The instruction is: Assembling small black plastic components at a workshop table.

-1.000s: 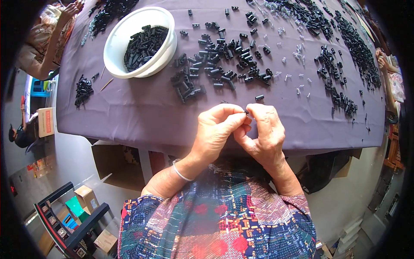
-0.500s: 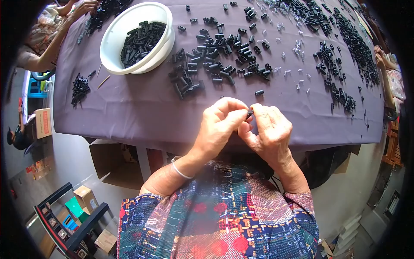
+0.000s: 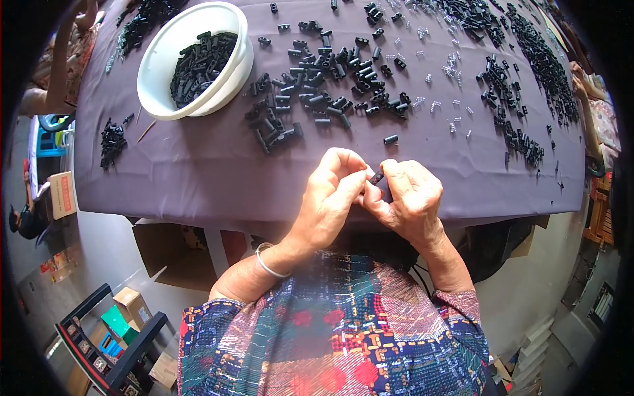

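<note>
A small black plastic piece (image 3: 377,177) is pinched between the thumb and fingers of my right hand (image 3: 415,197), just above the table's near edge. My left hand (image 3: 333,195) is closed in a pinch right beside it, fingertips close to the piece's left end; anything between those fingertips is too small to make out. A single black cylindrical part (image 3: 391,139) lies on the cloth beyond my hands. Farther off spreads a loose heap of black cylindrical parts (image 3: 321,99), with small clear springs (image 3: 452,71) scattered to its right.
A white tub (image 3: 149,86) of black pieces stands at the left on the purple-grey cloth (image 3: 198,178). Near it lie a thin wooden stick (image 3: 146,131) and a small black pile (image 3: 113,142). More black parts (image 3: 512,125) cover the right side. Other people's arms reach in at both sides.
My fingertips have parted slightly, so more of the black piece shows in my right hand. The view has shifted a little, moving the tub and table leftward.
</note>
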Demonstrator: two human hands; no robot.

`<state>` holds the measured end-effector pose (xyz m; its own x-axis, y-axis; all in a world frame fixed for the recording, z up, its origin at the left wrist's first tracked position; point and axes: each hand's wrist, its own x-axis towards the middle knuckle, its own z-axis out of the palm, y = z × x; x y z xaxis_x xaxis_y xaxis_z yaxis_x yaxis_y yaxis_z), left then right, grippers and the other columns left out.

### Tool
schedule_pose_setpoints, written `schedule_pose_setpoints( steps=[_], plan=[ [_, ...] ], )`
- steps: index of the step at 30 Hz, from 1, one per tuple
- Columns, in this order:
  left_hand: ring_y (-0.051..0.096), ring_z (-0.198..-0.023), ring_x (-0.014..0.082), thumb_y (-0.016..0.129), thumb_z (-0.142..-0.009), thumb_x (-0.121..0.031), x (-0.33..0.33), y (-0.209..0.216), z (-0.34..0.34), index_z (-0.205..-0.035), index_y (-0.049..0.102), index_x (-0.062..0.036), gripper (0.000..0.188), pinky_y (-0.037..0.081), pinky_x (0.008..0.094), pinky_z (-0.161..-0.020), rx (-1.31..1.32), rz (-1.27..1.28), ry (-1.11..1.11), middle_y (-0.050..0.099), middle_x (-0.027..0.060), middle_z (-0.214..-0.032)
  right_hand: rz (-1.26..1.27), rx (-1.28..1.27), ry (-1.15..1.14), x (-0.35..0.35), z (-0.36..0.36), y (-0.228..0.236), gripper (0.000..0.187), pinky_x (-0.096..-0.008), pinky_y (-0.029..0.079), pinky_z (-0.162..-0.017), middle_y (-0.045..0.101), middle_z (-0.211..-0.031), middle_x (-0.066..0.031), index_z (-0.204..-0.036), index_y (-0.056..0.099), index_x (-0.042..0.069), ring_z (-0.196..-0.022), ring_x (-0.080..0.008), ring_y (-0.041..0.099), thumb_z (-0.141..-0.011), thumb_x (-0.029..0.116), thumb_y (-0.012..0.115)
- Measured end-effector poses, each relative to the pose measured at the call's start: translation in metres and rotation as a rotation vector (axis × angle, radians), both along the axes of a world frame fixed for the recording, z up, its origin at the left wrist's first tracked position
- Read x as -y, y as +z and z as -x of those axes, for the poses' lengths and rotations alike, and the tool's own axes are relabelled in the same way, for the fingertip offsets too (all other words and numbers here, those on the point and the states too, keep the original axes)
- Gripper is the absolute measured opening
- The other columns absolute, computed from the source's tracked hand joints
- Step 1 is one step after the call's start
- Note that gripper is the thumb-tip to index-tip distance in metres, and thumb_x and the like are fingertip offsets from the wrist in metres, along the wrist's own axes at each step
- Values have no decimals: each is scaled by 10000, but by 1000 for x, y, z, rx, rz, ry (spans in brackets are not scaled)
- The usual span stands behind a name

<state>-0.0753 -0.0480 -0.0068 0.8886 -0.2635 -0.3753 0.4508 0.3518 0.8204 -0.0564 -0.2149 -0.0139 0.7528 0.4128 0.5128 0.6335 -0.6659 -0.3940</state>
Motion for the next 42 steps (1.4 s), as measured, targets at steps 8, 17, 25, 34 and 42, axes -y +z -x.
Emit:
schedule_pose_setpoints(
  steps=[8,17,25,34,42],
  plan=[
    [631,-895,121,498,-962,-79,0,1,-1,-1099,501,-42,142,524,272,-811,16,30,-6,610,51,-1052,-26,-2,-20,-1,-1,-5,204,-360,445,-505,467,-619,-74,-774,549,25,-539,-247,510,-664,86,710],
    [618,-857,113,606,-919,-2,6,-3,4,-994,529,18,109,540,253,-763,118,3,-5,596,56,-930,-37,-109,80,5,4,2,378,-361,485,-574,564,-728,-100,-1012,599,-16,-618,-261,565,-674,102,721],
    [649,-816,122,632,-913,-12,5,3,2,-1002,541,2,128,541,240,-721,35,41,40,610,37,-907,-197,-178,-80,19,-21,7,283,-369,509,-628,586,-824,-118,-987,646,24,-728,-286,595,-717,-51,692],
    [617,-817,84,711,-812,64,-58,42,-36,-950,606,-33,198,496,219,-700,963,-926,545,673,61,-957,-7,-26,-169,18,-22,-6,179,-392,483,-660,560,-825,-104,-892,604,37,-761,-291,575,-746,18,705],
    [589,-1055,309,734,-812,-119,-126,54,-96,-1010,684,-25,224,417,382,-952,1041,-1452,687,683,151,-1013,-236,-55,-135,12,-17,-2,182,-398,495,-684,608,-822,-107,-876,624,27,-736,-301,604,-720,-8,709]
  ],
)
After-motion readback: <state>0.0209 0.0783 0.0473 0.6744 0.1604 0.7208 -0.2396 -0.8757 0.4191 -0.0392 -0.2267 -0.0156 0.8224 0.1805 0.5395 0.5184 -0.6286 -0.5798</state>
